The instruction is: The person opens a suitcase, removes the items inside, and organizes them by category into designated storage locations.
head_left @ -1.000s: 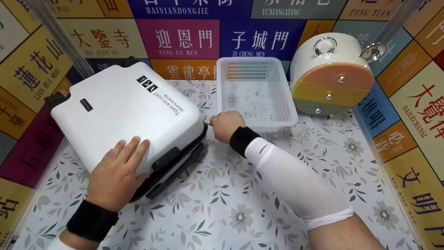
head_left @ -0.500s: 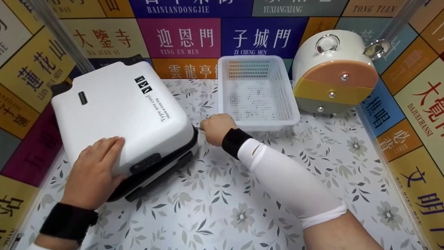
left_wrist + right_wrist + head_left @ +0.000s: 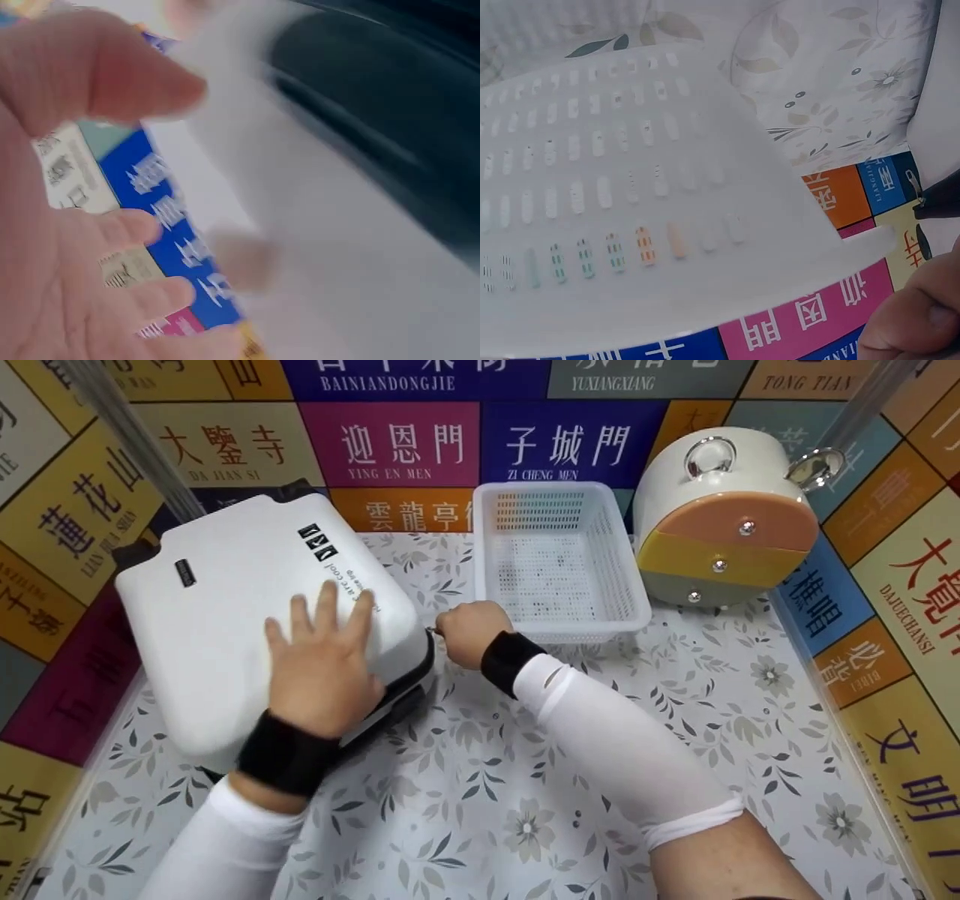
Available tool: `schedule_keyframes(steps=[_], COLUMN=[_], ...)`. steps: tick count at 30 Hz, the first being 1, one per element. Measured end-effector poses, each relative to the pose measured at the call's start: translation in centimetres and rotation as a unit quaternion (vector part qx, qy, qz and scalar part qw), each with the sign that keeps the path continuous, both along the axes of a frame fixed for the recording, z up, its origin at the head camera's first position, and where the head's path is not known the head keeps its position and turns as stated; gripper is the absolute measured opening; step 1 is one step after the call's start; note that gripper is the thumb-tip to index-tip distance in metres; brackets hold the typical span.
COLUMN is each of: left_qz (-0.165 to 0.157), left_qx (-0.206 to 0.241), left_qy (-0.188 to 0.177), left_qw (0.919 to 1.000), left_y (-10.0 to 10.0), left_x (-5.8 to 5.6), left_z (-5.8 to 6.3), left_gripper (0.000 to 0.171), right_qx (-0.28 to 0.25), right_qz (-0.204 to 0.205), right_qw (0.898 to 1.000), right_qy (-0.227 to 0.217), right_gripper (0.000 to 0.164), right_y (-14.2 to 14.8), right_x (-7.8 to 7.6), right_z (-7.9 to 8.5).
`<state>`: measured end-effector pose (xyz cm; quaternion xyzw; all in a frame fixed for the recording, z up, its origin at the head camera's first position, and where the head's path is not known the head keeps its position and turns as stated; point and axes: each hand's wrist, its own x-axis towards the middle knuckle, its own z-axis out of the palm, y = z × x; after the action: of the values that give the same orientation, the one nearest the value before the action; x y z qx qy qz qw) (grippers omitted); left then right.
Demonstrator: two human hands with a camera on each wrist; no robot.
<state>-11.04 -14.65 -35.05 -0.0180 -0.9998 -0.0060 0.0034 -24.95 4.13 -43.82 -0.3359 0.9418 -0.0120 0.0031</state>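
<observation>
A white hard-shell suitcase (image 3: 225, 637) with a dark zipper seam lies on its side at the left of the head view. Spread over its lid, near the printed lettering, is my left hand (image 3: 322, 667); in the left wrist view its fingers are straight and apart beside the blurred white shell (image 3: 337, 262). At the suitcase's right corner my right hand (image 3: 472, 634) pinches a small metal zipper pull (image 3: 433, 631), its fingers curled. The right wrist view shows a metal pull (image 3: 913, 184) by the dark seam, above the knuckles. The left hand hides part of the lettering.
A white perforated plastic basket (image 3: 637, 619) stands just behind and right of my right hand. Farther right is a rounded cream drawer box (image 3: 720, 532) with coloured drawers and metal loops. Printed panels (image 3: 390, 442) wall in the flower-patterned table (image 3: 525, 780).
The suitcase slid left and turned slightly, then shifted a little back right. My left hand moved from its near edge right and forward across the lid. My right hand stayed at the corner.
</observation>
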Motion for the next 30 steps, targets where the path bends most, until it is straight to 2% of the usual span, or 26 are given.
schedule_keyframes(steps=[2,4,6,8,11,17,22,27,30], left_qz=[0.011,0.032,0.053,0.065,0.055,0.016,-0.008,-0.018,-0.027], left_qx=[0.004,0.005,0.002,-0.005,-0.016,-0.016,-0.012,-0.014,-0.004], left_qy=[-0.008,-0.016,-0.021,-0.011,0.018,0.063,0.070,0.080,0.062], left_qw=[0.9999,0.9993,0.9984,0.9978,0.9982,0.9978,0.9975,0.9966,0.9977], left_y=[2.2,3.8,4.8,5.0,4.8,3.9,3.7,3.8,3.3], left_x=[-2.4,-4.4,-5.8,-6.3,-6.2,-4.2,-3.1,-3.0,-2.9], left_z=[-0.3,-0.9,-1.6,-2.2,-2.9,-3.3,-3.4,-3.7,-3.4], left_gripper=[0.112,0.105,0.091,0.073,0.058,0.058,0.061,0.064,0.068], right_qx=[0.000,-0.001,0.002,0.000,-0.003,-0.014,-0.016,-0.012,-0.015], right_qz=[0.003,0.005,0.007,0.011,0.016,0.046,0.054,0.044,0.042], right_qw=[1.000,1.000,1.000,1.000,0.999,0.998,0.997,0.998,0.998], right_qy=[0.001,0.005,0.010,0.021,0.036,0.046,0.054,0.051,0.047], right_gripper=[0.023,0.023,0.023,0.023,0.024,0.030,0.028,0.026,0.028], right_y=[0.0,0.0,0.0,0.1,0.2,0.4,0.1,-0.1,0.0], right_x=[0.0,-0.1,-0.1,0.0,0.1,0.6,0.6,0.4,0.4], right_z=[-0.2,-0.3,-0.4,-0.4,-0.4,-0.3,-0.3,-0.5,-0.6])
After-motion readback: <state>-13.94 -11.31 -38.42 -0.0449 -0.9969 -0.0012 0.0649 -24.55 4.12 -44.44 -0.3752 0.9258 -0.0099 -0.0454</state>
